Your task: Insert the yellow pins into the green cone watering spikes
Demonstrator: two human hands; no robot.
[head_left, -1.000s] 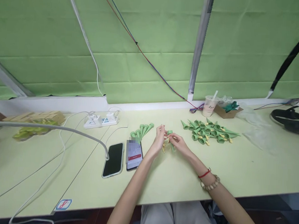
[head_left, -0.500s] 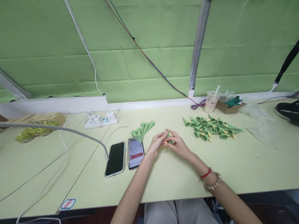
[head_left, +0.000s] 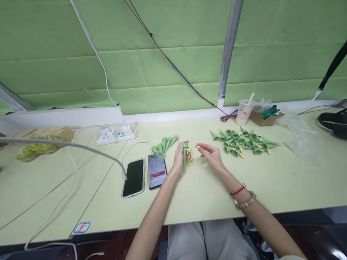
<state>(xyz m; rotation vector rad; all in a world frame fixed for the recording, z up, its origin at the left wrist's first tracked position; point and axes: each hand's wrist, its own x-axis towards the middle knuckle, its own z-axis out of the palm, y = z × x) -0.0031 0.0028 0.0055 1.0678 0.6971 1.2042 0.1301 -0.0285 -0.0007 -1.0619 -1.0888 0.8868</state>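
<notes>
My left hand [head_left: 179,158] grips a green plastic cone [head_left: 185,153], held upright with its wide end up. My right hand [head_left: 211,157] is a little to the right of it and pinches a small yellow piece [head_left: 198,147] between thumb and fingers. Between the two hands a few more small yellow pieces [head_left: 189,160] lie on the pale green table [head_left: 205,193]. Just left of my left hand, a row of green cones [head_left: 166,143] lies side by side. A loose pile of green cones with yellow pieces [head_left: 244,142] sits to the right, beyond my right hand.
Two phones [head_left: 134,177] [head_left: 157,173] lie left of my left hand, a white cable running to the dark one. A power strip [head_left: 116,134] sits behind them. A plastic cup [head_left: 244,111] and a cardboard box [head_left: 266,116] stand at the back right, a black headset [head_left: 340,125] at the far right.
My hands were together on one green cone; they have now come apart. The left hand keeps the cone upright, and the right hand has drawn away with a yellow piece.
</notes>
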